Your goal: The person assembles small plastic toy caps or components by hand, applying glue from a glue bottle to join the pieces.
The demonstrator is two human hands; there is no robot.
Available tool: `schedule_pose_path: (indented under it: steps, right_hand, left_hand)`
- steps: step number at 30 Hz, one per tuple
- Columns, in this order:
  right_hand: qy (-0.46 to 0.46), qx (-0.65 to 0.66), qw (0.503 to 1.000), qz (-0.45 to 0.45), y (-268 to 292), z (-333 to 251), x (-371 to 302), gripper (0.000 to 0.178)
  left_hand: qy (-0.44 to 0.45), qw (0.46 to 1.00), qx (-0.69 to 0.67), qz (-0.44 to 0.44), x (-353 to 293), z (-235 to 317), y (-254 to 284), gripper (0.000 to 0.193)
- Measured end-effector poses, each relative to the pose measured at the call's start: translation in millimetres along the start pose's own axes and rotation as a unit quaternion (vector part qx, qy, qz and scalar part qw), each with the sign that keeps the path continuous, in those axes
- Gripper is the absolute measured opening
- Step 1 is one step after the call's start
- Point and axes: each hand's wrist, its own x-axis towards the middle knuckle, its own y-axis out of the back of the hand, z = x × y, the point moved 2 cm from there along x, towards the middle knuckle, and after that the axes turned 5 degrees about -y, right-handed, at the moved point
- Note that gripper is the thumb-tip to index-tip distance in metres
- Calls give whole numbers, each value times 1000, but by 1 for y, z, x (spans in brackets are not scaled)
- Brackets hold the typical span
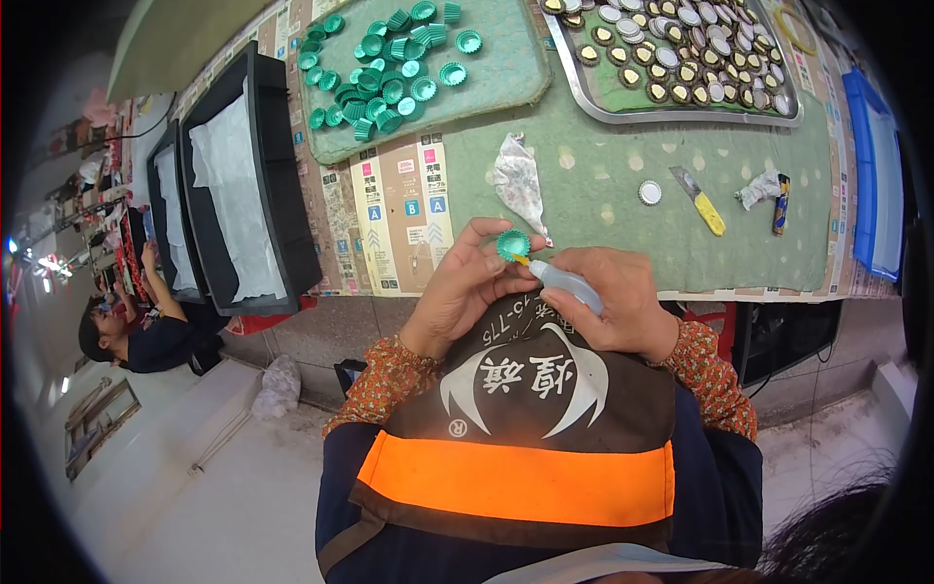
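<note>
Between the thumb and fingers of my left hand (pixel 457 282) is a green bottle cap (pixel 513 243), its hollow side facing up. My right hand (pixel 618 297) is wrapped round a translucent squeeze bottle (pixel 572 286). The bottle's thin yellow tip (pixel 522 260) points at the cap's lower rim; whether it touches is too small to tell. Just beyond my hands a crumpled, stained white cloth (pixel 519 183) lies on the green table mat (pixel 584 175). A white bottle cap (pixel 650 193) and a yellow-handled utility knife (pixel 700 204) rest to the right.
Loose green caps (pixel 389 83) cover a mat-lined tray (pixel 326 151) at the far left. Another metal tray (pixel 681 119) holds many dark and white caps. Black bins (pixel 292 195) lined with white stand left, a blue tray (pixel 866 185) right. A small wrapped tool (pixel 781 204) lies near the knife.
</note>
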Motion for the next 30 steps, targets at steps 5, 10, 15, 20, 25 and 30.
schedule_pose_path:
  steps: [5, 10, 15, 20, 25, 30]
  right_hand:
    - [-6, -1, 1000, -3, 0, 0, -1, 36]
    - [-9, -2, 1000, -12, -1, 1, -1, 35]
    - [-18, 2, 1000, -16, 0, 0, -1, 34]
    - [-96, 65, 993, -12, 4, 7, -3, 30]
    - [-204, 146, 968, 17, 11, 21, -5, 28]
    - [-260, 215, 941, 21, 15, 34, -6, 31]
  left_hand:
    - [0, 1000, 4, 8, 0, -1, -1, 40]
    - [-2, 1000, 5, 12, 0, -3, 0, 40]
    - [2, 1000, 10, 20, -1, -5, 2, 39]
    - [3, 1000, -6, 27, -3, -5, 5, 34]
    - [-16, 996, 65, 62, -7, 2, 11, 32]
    - [-79, 974, 198, 81, -7, 9, 13, 30]
